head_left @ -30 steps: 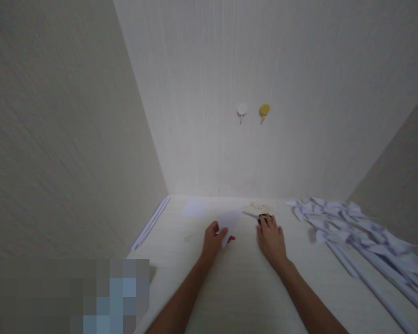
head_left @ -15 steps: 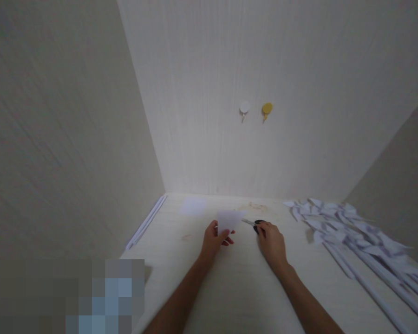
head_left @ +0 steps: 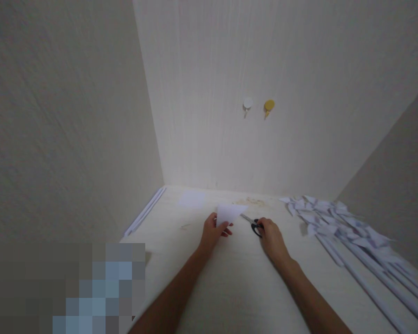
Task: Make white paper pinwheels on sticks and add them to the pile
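Observation:
My left hand [head_left: 211, 233] pinches a white triangular piece of paper [head_left: 228, 213] and holds it just above the pale table [head_left: 237, 278]. My right hand [head_left: 272, 236] curls around the black handles of a pair of scissors [head_left: 252, 224]. The scissors' blades point left, toward the paper, and lie low over the table.
A pile of folded white paper pieces and long rolled paper sticks [head_left: 337, 222] covers the table's right side. A small flat paper sheet [head_left: 191, 198] lies near the back wall. Long white strips [head_left: 144, 211] run along the left wall. Two round hooks, white [head_left: 247, 104] and yellow [head_left: 269, 105], hang on the back wall.
My right hand went from lying flat over the scissors to closing on their handles. My left hand kept hold of the paper and raised it slightly. The view has tilted up a little.

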A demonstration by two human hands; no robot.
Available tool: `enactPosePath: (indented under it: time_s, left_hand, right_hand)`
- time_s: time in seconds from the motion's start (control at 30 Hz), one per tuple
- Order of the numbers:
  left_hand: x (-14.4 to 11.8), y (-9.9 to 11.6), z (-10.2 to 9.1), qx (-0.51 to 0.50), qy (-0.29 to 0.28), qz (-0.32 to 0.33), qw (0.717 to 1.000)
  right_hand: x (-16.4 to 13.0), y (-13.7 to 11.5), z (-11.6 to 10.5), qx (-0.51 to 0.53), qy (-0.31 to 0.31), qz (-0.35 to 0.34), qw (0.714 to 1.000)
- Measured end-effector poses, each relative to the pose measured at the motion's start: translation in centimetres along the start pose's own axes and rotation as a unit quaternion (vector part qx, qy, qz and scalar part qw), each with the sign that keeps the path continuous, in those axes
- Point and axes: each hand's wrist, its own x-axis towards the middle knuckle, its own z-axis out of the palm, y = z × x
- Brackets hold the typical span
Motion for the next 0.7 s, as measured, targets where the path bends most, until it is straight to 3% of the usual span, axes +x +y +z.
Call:
enactPosePath:
  time_s: [0.27,0.37,0.47,0.53,0.6,0.7]
  left_hand:
    - [-0.2,-0.3,0.0,0.02,-0.004,0.018,1.0]
    - [-0.2,-0.3,0.1,-0.003,0.02,0.014,1.0]
    - [-0.3,0.0,0.5,-0.012,0.05,0.008,0.999]
    - [-0.4,0.1,0.9,-0.003,0.064,0.016,0.998]
    - [-0.7,0.2,1.2,0.002,0.055,0.025,0.998]
    - [-1.1,0.1,1.5,-0.019,0.011,0.019,1.0]
  right_hand:
    - [-0.3,-0.5,0.1,0.056,0.051,0.044,0.996]
    - [-0.6,-1.2,-0.3,0.144,0.071,0.072,0.984]
    - [-2.0,-2.3,-1.6,0.417,0.033,0.128,0.899]
    - [-3.5,-2.9,-2.8,0.491,0.0,0.154,0.857]
    - [-5.0,-3.3,-3.9,0.521,-0.012,0.167,0.837]
    - [-6.9,-3.4,-4.7,0.531,-0.026,0.173,0.829]
